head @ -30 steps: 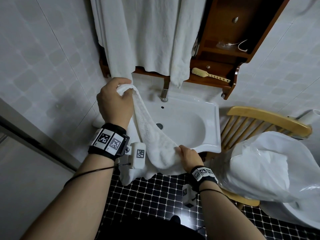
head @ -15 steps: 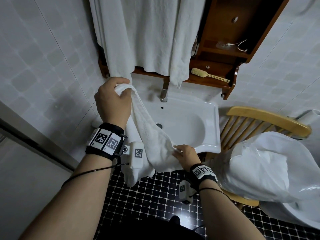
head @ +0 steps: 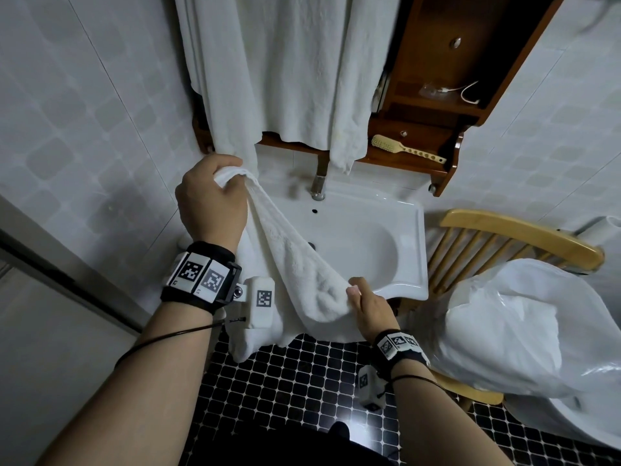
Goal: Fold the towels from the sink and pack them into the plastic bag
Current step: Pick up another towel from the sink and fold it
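Note:
A white towel stretches diagonally over the left half of the white sink. My left hand grips its upper end, raised above the sink's back left corner. My right hand pinches its lower end at the sink's front edge. The towel's slack hangs below the rim toward the floor. A translucent white plastic bag with white cloth inside lies on a wooden chair to the right of the sink.
Large white towels hang on the wall over the tap. A wooden shelf unit holds a brush. Black tiled floor lies below, tiled wall at left, a white basin edge at bottom right.
My right hand has shifted its pinch a little higher along the towel's lower end. My left hand has stayed raised with the upper end.

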Available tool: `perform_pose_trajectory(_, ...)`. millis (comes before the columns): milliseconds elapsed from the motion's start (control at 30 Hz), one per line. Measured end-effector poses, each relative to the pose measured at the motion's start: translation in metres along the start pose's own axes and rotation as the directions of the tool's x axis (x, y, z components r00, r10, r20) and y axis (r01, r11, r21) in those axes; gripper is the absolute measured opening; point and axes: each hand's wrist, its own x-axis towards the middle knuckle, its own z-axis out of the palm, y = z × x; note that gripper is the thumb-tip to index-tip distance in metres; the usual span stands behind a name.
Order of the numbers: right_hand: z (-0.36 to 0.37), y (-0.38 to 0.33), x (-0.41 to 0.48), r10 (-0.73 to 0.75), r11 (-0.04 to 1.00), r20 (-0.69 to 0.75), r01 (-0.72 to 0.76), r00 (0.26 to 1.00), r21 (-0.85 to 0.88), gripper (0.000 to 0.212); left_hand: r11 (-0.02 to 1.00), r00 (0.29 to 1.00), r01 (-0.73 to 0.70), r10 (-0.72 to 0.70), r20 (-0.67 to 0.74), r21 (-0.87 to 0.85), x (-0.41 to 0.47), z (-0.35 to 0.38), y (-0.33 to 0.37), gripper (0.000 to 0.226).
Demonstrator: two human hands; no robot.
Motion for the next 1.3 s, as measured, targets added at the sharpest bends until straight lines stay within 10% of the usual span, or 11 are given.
perform_pose_trajectory(267, -0.016, -0.016, 0.015, 0.102, 0.99, -0.349, -0.062, 0.932, 0.126, 0.027, 0.992, 0.992, 0.123, -0.122, -0.039, 0.037, -0.005, -0.004, -0.003, 0.029)
perform_pose_trajectory(500, -0.046, -0.044, 0.032, -0.1, 0.958, -0.161, 0.051, 0.982, -0.284, 0.042, 0.979, 0.981, 0.184, -0.178, -0.07, 0.09, 0.0, -0.009, -0.023, 0.029)
perform_pose_trajectory(667, -0.074, -0.074, 0.032, 0.08, 0.986, -0.547, 0.016, 0.833, 0.169, 0.026, 0.963, 0.978, 0.197, -0.18, -0.104, 0.185, 0.004, -0.012, -0.035, 0.024)
perform_pose_trajectory(800, -0.096, -0.116, 0.027, -0.224, 0.971, -0.029, 0.226, 0.974, 0.082, 0.024, 0.945, 0.983, 0.186, -0.179, -0.051, 0.27, 0.007, -0.012, -0.048, 0.018)
perform_pose_trajectory(933, -0.108, -0.131, 0.029, -0.088, 0.981, -0.553, 0.169, 0.829, 0.097, 0.029, 0.928, 0.978, 0.208, -0.205, -0.043, 0.31, 0.007, -0.01, -0.052, 0.016)
perform_pose_trajectory(1100, -0.1, -0.154, 0.022, -0.303, 0.953, 0.019, 0.303, 0.953, 0.009, 0.014, 0.939, 0.983, 0.174, -0.181, -0.002, 0.296, 0.012, -0.008, -0.051, 0.012)
perform_pose_trajectory(1200, -0.103, -0.145, 0.027, -0.127, 0.982, -0.509, 0.179, 0.851, 0.055, 0.017, 0.916, 0.972, 0.225, -0.233, -0.016, 0.332, 0.015, -0.01, -0.061, 0.02)
perform_pose_trajectory(1300, -0.1, -0.145, 0.026, -0.238, 0.969, -0.475, 0.243, 0.847, -0.053, 0.024, 0.884, 0.96, 0.242, -0.279, 0.036, 0.4, 0.018, -0.012, -0.074, 0.027)
